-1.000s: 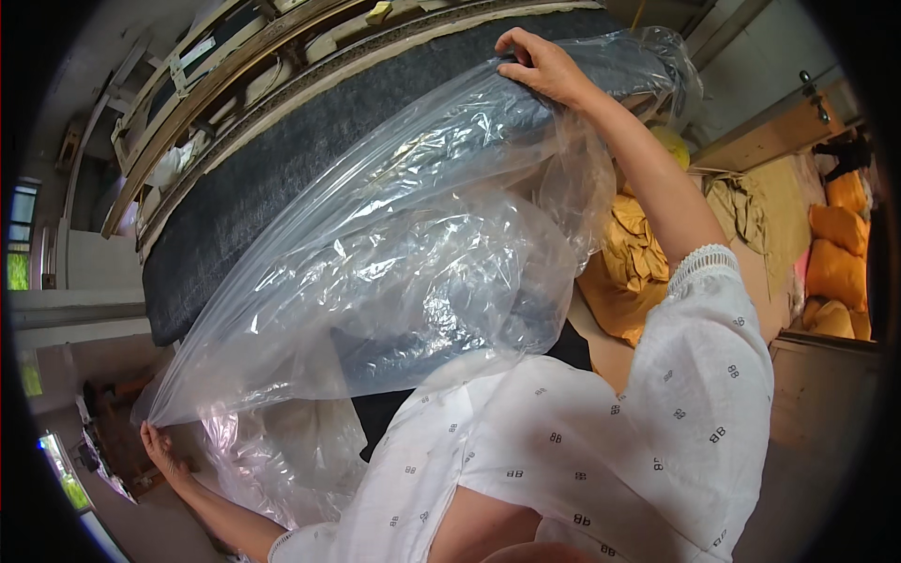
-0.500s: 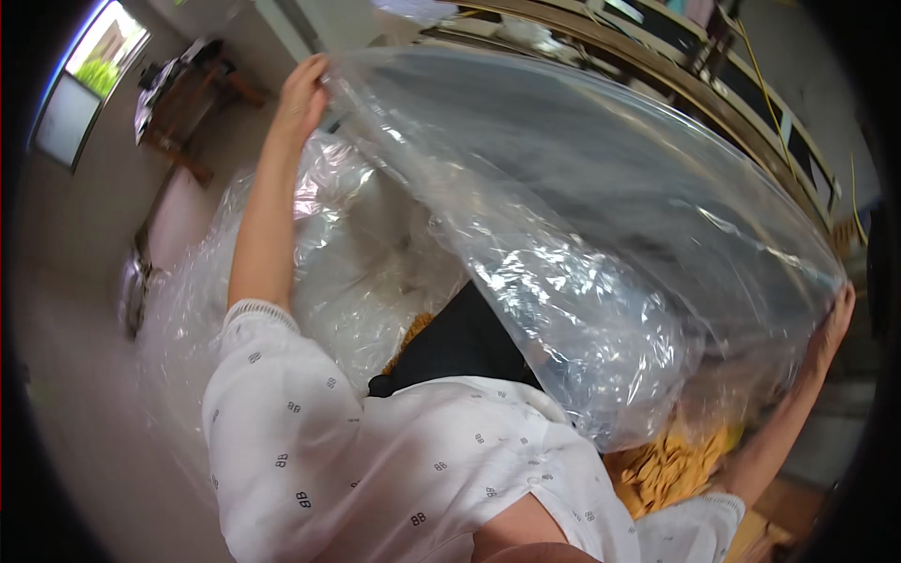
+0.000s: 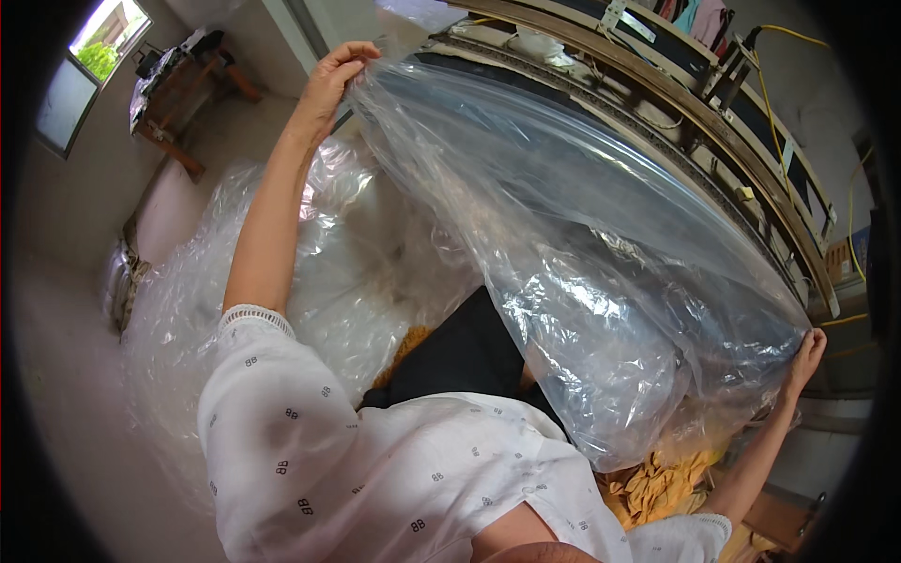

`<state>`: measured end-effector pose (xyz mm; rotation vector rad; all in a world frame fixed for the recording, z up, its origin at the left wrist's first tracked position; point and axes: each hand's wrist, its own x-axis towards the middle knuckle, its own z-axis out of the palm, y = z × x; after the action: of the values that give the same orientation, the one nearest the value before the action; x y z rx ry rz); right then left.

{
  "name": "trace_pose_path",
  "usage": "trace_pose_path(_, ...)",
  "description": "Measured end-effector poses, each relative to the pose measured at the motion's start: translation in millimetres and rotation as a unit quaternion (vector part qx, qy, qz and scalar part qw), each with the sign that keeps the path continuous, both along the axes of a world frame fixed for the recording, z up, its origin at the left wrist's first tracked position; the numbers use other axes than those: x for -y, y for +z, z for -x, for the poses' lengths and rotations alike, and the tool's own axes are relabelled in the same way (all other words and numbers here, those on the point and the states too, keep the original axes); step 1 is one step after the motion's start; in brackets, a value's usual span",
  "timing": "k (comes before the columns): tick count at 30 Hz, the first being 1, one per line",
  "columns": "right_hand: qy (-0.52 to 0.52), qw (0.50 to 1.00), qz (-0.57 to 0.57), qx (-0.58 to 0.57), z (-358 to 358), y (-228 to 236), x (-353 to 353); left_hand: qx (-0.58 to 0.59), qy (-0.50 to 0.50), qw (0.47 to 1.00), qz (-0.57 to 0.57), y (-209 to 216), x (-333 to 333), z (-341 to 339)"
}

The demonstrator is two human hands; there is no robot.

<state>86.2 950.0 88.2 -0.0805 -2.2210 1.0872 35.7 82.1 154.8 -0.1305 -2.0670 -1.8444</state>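
Note:
Between my two raised hands a large clear plastic sheet (image 3: 582, 272) hangs spread out, its upper edge pulled nearly straight and its lower part draping over my lap in shiny folds. My left hand (image 3: 340, 77) pinches one corner at the upper left. At the right, my right hand (image 3: 807, 361) grips the opposite end of the same edge. Both arms are stretched wide apart. A big crumpled heap of clear plastic film (image 3: 366, 272) lies to the left of my lap; whether it joins the sheet I cannot tell.
Beyond the sheet runs a long machine frame (image 3: 648, 70) with rails and a yellow cable (image 3: 771, 122). Crumpled yellow material (image 3: 662, 483) lies by my right side. A wooden table (image 3: 174, 113) with things on it stands at the far left, near a window (image 3: 103, 56).
My left hand has shifted slightly right and up. My right hand has come down and inward, so the sheet's upper edge sits lower at the right and billows less.

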Motion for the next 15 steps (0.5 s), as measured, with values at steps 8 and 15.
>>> trace_pose_path(8,0.028,0.998,0.046,0.035,-14,8,24,-0.065,-0.012,0.937,0.344,40,-1,-38)
trace_pose_path(15,0.012,0.997,0.059,0.050,-40,15,26,-0.101,0.081,0.871,0.475,45,9,-41)
